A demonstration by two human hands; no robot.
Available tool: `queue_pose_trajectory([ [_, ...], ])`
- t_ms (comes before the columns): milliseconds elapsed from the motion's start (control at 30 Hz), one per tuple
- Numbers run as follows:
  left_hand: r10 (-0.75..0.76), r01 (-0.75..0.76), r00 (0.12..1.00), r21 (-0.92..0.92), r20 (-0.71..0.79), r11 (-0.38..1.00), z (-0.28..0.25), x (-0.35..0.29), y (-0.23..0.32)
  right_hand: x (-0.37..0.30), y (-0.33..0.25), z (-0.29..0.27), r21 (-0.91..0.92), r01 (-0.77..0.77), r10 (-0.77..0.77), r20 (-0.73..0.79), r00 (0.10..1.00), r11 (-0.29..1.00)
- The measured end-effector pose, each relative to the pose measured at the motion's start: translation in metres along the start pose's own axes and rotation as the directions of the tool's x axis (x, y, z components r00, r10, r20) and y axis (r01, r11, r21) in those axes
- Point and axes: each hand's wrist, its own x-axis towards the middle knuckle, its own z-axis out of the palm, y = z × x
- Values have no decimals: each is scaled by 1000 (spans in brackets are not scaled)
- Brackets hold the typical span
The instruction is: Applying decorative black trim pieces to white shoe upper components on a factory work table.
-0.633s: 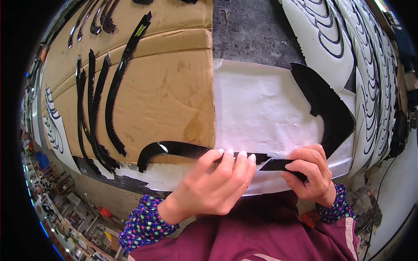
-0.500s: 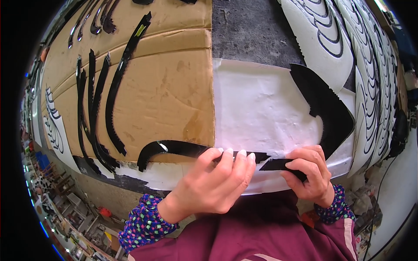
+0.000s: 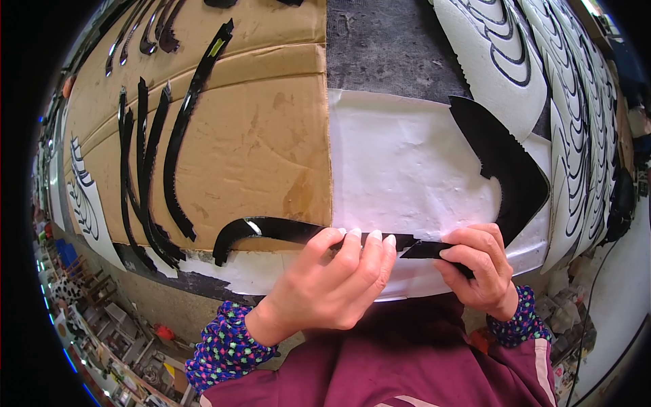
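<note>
A curved black strip (image 3: pixel 278 229) lies across the near part of the cardboard and the white sheet, its hooked end to the left. My left hand (image 3: pixel 329 288) is closed on its right part, fingertips along the far edge and the thumb hidden. A wide, bent black piece (image 3: pixel 521 182) lies at the right of the white sheet. Its narrow tail is pinched in my right hand (image 3: pixel 485 268), thumb below and fingers above. Between my hands, the tail's slanted tip meets the strip's right end; whether they overlap is too small to tell.
Several narrow black strips (image 3: pixel 178 163) lie on the cardboard (image 3: pixel 258 156) at the left. White pieces with black curved lines (image 3: pixel 505 68) cover the right side. Under my hands is a white sheet (image 3: pixel 400 156), beside a dark grey surface (image 3: pixel 393 47) farther back.
My right hand has shifted slightly left and away from me with the tail of the wide black piece. The gap between its tip and the strip's end has closed up. My left hand stays nearly still.
</note>
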Motion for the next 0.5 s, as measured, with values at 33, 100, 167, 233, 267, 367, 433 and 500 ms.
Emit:
queue_pose_trajectory([
  [33,3,-3,1000,-1,-2,1000,0,0,0,0,-1,0,-4,-1,1,-1,1000,1000],
  [100,0,0,1000,5,-13,1000,-1,-1,0,-1,-2,0,-9,8,-8,-17,1000,1000],
  [167,-27,26,1000,-39,-9,999,-4,-1,1,-1,-4,-1,-9,13,-14,-41,999,1000],
  [233,-49,49,999,-78,-2,996,-8,2,4,-2,-4,-1,-8,20,-21,-70,997,1000],
  [267,-134,136,991,-185,20,973,-12,6,6,-2,-4,-2,4,20,-20,-86,996,1000],
  [367,-231,226,973,-316,21,921,-16,12,8,-3,-3,-3,12,36,-35,-119,992,999],
  [433,-309,287,951,-390,8,875,-24,19,14,-3,-3,-3,9,52,-51,-136,989,999],
  [500,-356,327,934,-468,28,821,-23,28,19,-5,-3,-4,1,79,-78,-172,982,997],
])
